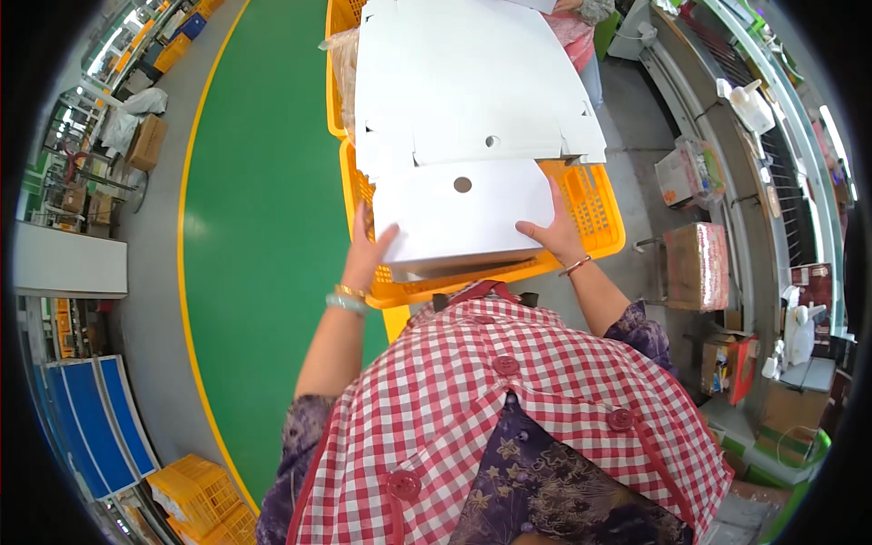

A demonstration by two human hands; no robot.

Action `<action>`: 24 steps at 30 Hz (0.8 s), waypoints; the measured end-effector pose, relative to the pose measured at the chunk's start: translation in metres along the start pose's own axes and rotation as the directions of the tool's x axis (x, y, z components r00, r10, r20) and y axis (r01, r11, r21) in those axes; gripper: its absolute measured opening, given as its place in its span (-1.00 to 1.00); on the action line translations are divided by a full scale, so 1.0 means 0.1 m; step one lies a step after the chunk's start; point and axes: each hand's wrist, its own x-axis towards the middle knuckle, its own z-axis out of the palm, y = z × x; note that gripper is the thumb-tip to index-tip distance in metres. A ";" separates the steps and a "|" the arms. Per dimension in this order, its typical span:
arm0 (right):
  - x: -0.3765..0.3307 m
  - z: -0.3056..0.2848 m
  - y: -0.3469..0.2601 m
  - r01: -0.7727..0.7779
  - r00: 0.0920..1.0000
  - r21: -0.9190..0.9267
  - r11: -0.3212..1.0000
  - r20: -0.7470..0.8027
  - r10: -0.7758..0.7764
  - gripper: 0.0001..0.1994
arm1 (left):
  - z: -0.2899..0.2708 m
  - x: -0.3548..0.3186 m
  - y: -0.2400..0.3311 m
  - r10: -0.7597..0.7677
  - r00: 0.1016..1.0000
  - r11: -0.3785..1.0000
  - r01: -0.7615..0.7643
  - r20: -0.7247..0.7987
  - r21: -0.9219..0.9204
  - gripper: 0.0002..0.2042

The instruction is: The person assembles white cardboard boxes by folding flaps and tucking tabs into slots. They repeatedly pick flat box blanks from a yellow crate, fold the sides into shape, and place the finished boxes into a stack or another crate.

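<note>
A white cardboard box (463,218) with a round hole in its upper face lies before me, over a yellow plastic crate (595,204). My left hand (368,250) grips its left side, thumb on the upper face. On the opposite side, my right hand (556,232) clasps the box the same way, fingers down along the edge. Just beyond it, a large flat white cardboard sheet (468,77) with cut tabs and a small hole rests across the crates. Whether the box touches the sheet I cannot tell.
Another person's sleeve (595,9) and hand show at the far right of the sheet. Clear plastic film (342,68) hangs at the far crate's left. A taped carton (698,266) stands at right by a long bench. Green floor (263,182) with a yellow line lies left.
</note>
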 end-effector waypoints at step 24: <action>-0.47 0.03 -0.25 0.159 0.986 -0.357 0.921 0.099 -0.132 -0.14 | 0.25 -0.81 0.91 0.341 0.810 0.172 -0.552 0.477 0.816 -0.39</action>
